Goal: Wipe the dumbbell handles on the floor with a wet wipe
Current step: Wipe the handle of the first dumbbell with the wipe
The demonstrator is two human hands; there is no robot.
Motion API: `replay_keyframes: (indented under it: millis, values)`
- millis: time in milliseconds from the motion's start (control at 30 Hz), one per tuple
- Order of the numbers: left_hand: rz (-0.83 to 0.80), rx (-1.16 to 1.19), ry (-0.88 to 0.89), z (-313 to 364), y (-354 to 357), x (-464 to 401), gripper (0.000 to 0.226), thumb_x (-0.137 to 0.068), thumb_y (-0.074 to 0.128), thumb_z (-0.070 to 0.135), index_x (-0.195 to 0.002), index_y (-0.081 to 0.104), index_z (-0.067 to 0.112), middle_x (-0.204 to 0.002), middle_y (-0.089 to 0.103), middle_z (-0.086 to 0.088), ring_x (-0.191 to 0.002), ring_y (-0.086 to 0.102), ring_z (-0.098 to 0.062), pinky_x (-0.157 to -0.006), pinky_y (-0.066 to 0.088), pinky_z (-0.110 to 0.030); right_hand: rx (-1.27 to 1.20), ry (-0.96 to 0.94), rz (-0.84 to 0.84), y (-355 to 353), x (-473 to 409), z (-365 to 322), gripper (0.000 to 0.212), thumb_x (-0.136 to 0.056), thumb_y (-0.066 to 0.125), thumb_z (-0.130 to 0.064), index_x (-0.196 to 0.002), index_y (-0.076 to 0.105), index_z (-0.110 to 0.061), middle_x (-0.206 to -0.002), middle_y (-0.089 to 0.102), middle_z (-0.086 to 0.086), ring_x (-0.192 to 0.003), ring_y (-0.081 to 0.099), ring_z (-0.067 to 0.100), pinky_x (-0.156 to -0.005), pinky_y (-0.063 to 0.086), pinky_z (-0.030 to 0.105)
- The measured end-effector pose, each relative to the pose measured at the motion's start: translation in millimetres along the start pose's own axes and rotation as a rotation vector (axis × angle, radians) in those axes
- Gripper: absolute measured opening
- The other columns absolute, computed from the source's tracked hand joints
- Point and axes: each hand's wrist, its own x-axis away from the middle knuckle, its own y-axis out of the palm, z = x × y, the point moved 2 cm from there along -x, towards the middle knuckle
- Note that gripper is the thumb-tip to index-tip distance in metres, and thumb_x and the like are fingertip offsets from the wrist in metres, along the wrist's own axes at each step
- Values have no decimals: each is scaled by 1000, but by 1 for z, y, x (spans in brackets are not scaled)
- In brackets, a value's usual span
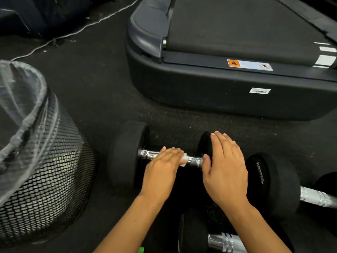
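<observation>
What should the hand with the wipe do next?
Probably slide the wipe left along the handle. The left hand presses it near the handle's right end, while shiny bare metal shows to the left. The right hand rests flat on the weight, steadying it.

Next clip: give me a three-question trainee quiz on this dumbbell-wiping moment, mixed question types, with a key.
1. True or false: the left hand presses the white wet wipe on the ribbed chrome handle of the black round-headed dumbbell.
2. The right hand rests on: A) the black mesh wastebasket; B) that dumbbell's right head; C) the dark grey treadmill base.
3. Fill in: the wastebasket is lined with a clear plastic ____.

Key: 1 true; 2 B; 3 bag.
</observation>
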Motion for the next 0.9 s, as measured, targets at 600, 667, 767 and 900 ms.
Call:
replay_keyframes:
  millis: [600, 667, 767, 900]
  values:
    - [-157, 120, -32, 1, -25, -9, 47, -92, 54, 18, -137, 43, 28, -133, 54, 3, -131, 39, -13, -109, 21, -19, -245, -86, -20, -19, 1, -7, 44, -84, 65, -24, -125, 54, -14, -134, 48, 4, -132, 33, 20, -109, 25, 33]
    - [-177, 139, -86, 5, -36, -5, 56, -94, 51, 22, -143, 27, 35, -140, 47, 3, -137, 28, -16, -108, 29, -28, -253, -139, 13, -24, 6, -22, 35, -78, 70, -17, -112, 63, -13, -125, 54, 5, -124, 38, 18, -101, 34, 34]
    - [-154, 123, -54, 11, -54, 5, 62, -93, 52, 28, -144, 18, 36, -141, 45, 3, -136, 30, -13, -107, 34, -32, -303, -137, -23, -25, 6, -41, 26, -79, 69, -14, -105, 67, -13, -115, 57, 3, -112, 40, 13, -87, 48, 35]
    - [-61, 119, -23, 9, -76, 15, 55, -87, 59, 26, -138, 39, 29, -132, 54, 2, -127, 45, -15, -99, 37, -24, -423, -247, -129, -27, -1, -56, 13, -90, 53, -18, -90, 66, -15, -94, 59, -5, -88, 50, 9, -71, 50, 29]
